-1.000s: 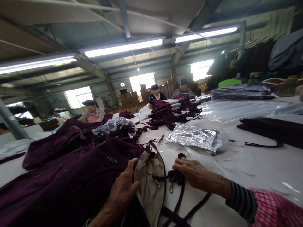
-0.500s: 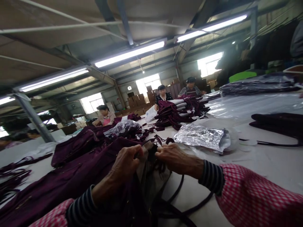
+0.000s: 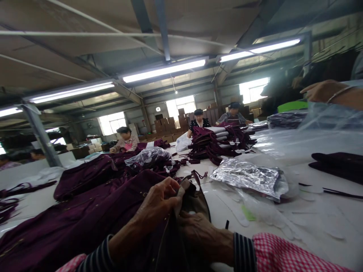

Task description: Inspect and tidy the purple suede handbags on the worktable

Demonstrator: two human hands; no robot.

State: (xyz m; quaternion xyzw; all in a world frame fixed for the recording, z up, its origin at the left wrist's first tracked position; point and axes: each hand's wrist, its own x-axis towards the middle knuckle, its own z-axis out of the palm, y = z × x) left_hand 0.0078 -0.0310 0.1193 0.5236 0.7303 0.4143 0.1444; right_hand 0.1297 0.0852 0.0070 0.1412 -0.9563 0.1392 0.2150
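A dark purple bag with a grey-beige lining (image 3: 200, 202) lies open in front of me. My left hand (image 3: 159, 198) pinches the rim of its opening between thumb and fingers. Lower down, my right hand (image 3: 202, 230) reaches into the opening against the lining; its fingertips are hidden, so its grip cannot be made out. Beside my left forearm lie more purple bags (image 3: 93, 204), spread flat with small metal fittings.
Ahead stands a pile of purple bags (image 3: 218, 141) with straps. A clear plastic packet (image 3: 249, 175) lies on the white table (image 3: 272, 226), and a dark folded bag (image 3: 337, 166) is at right. Another person's hand (image 3: 326, 90) holds plastic film. Several co-workers sit beyond.
My right hand has moved down from the bag's rim into its opening. My left hand stays on the rim. Another person's hand with plastic film has appeared at the right.
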